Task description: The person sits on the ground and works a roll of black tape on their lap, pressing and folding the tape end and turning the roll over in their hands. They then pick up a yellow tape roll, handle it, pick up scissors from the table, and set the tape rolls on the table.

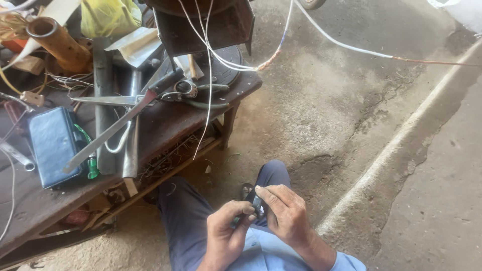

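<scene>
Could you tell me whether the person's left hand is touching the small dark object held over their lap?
Touching. The head view shows the left hand with its fingers wrapped around the small dark object, while the right hand pinches it from above.

The left hand [226, 233] is curling at seven o'clock. The right hand [283, 213] is pinching beside it, fingertips meeting.

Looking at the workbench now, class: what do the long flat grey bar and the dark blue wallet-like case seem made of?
Long flat grey bar: probably steel, dull and bare, with a thin straight edge. Dark blue wallet-like case: likely leather or imitation, with a soft sheen and rounded corners.
</scene>
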`<state>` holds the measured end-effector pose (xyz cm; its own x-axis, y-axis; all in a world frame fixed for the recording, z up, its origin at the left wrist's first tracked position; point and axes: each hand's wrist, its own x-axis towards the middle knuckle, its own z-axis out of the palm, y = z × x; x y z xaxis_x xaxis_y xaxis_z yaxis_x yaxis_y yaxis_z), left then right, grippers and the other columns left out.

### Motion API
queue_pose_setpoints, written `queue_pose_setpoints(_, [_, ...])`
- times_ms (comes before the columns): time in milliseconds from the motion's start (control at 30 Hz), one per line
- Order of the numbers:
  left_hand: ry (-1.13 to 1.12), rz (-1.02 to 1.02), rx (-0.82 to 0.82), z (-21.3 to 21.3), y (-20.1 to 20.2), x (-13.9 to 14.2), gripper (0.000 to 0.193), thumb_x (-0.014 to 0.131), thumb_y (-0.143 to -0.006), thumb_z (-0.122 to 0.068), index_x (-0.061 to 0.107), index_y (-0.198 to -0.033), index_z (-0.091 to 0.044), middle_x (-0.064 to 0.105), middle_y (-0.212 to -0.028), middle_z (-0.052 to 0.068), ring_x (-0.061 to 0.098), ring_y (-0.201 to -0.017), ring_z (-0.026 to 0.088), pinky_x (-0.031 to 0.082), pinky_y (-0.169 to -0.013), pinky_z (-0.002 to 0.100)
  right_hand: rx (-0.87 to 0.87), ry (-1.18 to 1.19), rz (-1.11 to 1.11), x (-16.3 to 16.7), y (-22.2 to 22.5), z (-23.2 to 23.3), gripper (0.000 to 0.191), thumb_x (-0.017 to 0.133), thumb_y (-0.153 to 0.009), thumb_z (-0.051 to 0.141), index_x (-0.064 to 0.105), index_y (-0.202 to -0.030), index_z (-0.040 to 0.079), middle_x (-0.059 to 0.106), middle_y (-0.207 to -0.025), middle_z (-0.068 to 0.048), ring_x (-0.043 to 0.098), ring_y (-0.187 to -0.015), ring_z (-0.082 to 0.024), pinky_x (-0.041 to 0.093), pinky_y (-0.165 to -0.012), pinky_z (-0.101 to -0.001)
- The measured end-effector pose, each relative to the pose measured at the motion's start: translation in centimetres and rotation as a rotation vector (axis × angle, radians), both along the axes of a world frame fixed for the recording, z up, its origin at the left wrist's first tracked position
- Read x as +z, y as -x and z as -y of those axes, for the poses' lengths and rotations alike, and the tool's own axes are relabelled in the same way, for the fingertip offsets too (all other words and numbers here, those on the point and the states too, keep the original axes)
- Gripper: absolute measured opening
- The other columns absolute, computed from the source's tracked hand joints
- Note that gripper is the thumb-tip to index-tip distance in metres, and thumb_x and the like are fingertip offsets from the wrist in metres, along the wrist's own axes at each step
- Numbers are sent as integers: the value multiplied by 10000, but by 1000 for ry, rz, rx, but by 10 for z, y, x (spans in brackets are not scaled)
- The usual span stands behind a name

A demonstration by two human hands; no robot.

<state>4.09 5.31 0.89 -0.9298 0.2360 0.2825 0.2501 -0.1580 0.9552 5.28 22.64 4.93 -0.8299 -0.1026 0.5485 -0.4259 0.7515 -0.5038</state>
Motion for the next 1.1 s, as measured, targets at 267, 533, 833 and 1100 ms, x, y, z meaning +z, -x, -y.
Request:
queue_pose_setpoints(267, [-73, 51, -4, -3, 2, 0, 216, 728, -858, 130, 673, -1010, -13, 742, -945, 100, 738, -845, 151, 606, -738, 286, -36, 22, -1, -10, 1, -2, 422, 672, -736, -75, 724, -1143, 19, 711, -978, -126, 730, -839, -289, 600, -731, -381])
queue_pose_setpoints(533, [-43, 93, -60, 18, -1, -4, 78, 753, -1023, 21, 713, -1089, 10, 748, -1004, 118, 736, -992, 141, 603, -903, 269, -89, 48, -22, -117, 17, -28, 344, 732, -965, -49, 739, -1247, 147, 700, -988, -112, 714, -873, -209, 587, -831, -300])
queue_pose_setpoints(833, [-243, 194, -124, 11, -3, -32, 88, 720, -1050, 36, 685, -1126, 8, 729, -1061, 79, 712, -1061, 97, 593, -989, 253, -11, -27, 29, -185, 26, -76, 385, 733, -902, 4, 716, -1276, 91, 691, -973, -167, 699, -912, -247, 565, -932, -349])
queue_pose_setpoints(1100, [-49, 112, -67, 14, -4, -20, 77, 731, -1045, 36, 692, -1098, -3, 744, -1034, 99, 727, -1032, 123, 597, -947, 254, -54, -52, 8, -137, 15, -44, 320, 753, -919, -71, 736, -1216, 45, 700, -968, -158, 718, -879, -230, 589, -873, -323])
